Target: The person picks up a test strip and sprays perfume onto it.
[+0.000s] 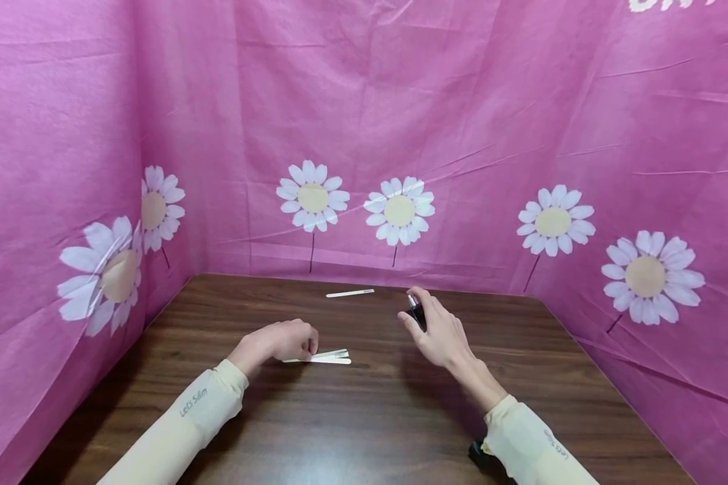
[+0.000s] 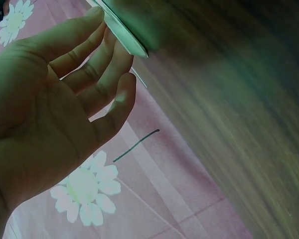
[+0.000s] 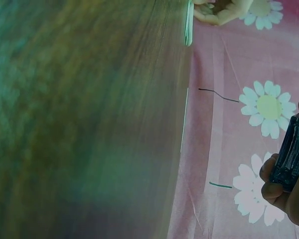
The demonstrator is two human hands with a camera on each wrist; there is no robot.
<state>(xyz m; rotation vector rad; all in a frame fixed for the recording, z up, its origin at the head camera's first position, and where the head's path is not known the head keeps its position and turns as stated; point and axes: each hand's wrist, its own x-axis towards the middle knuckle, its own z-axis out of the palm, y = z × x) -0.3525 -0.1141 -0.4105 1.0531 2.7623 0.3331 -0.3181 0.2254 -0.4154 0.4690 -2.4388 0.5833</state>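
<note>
My left hand [image 1: 285, 339] is low over the table and pinches narrow white strips [image 1: 334, 358] between thumb and fingertips. Their free ends fan slightly apart to the right, and one carries small dark markings. In the left wrist view the thumb lies against the flat face of the strips [image 2: 123, 32], while the little finger stays off them. Above the table on the right, my right hand [image 1: 445, 335] grips a small dark bottle [image 1: 417, 314] with a silvery top, index finger over that top. The bottle [image 3: 289, 154] looks glossy in the right wrist view, partly covered by fingers.
Another white strip [image 1: 350, 293] lies alone near the table's back edge. A small black object [image 1: 480, 455] shows beside the right sleeve. Pink cloth [image 1: 364, 101] printed with daisies hangs around the back and sides of the brown wooden table [image 1: 340, 417].
</note>
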